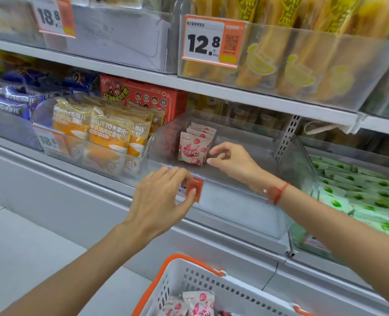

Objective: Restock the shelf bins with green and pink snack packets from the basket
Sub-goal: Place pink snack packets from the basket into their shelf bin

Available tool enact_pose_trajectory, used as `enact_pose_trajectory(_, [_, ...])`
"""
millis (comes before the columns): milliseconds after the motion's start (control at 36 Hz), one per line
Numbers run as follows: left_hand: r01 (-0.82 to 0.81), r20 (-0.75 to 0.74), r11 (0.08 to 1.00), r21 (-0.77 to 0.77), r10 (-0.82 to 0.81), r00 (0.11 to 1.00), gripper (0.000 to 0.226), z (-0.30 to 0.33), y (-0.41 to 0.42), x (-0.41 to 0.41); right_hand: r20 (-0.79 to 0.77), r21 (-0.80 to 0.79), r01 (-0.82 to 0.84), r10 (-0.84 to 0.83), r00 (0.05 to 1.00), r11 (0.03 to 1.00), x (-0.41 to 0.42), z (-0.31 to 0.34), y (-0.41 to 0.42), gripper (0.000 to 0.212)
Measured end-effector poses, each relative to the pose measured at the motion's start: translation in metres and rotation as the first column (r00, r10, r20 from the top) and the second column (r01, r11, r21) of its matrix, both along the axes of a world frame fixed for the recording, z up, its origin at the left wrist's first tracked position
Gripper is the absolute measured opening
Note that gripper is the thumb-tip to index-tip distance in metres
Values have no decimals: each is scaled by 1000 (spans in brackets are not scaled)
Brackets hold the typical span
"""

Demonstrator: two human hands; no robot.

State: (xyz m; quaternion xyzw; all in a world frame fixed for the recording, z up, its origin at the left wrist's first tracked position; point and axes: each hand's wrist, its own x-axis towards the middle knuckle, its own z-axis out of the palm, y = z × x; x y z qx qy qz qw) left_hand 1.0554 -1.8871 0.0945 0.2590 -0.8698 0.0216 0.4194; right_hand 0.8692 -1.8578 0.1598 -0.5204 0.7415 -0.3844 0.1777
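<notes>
A row of pink snack packets [192,148] stands upright at the left of a clear shelf bin [234,201]. My right hand [231,161] reaches inside the bin, and its loosely bent thumb and forefinger tips touch the front packet's right edge. My left hand [163,197] holds the bin's front wall, fingers over the rim and thumb on the orange price tag [194,190]. Green snack packets [360,192] fill the neighbouring bin on the right. Below, a white basket with orange handles [177,279] holds more pink packets [195,302].
A bin of orange bread packets [111,133] sits left of the clear bin, with a red carton [143,94] behind. The shelf above carries a bin of yellow packets [291,58] and a 12.8 price tag [211,42]. Grey floor lies at lower left.
</notes>
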Motion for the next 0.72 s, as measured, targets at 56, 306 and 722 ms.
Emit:
enact_pose_trajectory(56, [-13, 93, 994, 107, 3, 996, 15, -5, 9, 1, -142, -118, -85, 68, 987, 989, 10, 0, 31, 8])
enact_pose_trajectory(306, [-269, 661, 806, 528, -191, 725, 37, -105, 37, -1, 10, 261, -254, 260, 966, 931, 26, -98, 114, 8])
enact_pose_trajectory(722, [-389, 438, 210, 897, -311, 843, 40, -245, 81, -32, 99, 742, -181, 162, 982, 645, 26, -301, 121, 26])
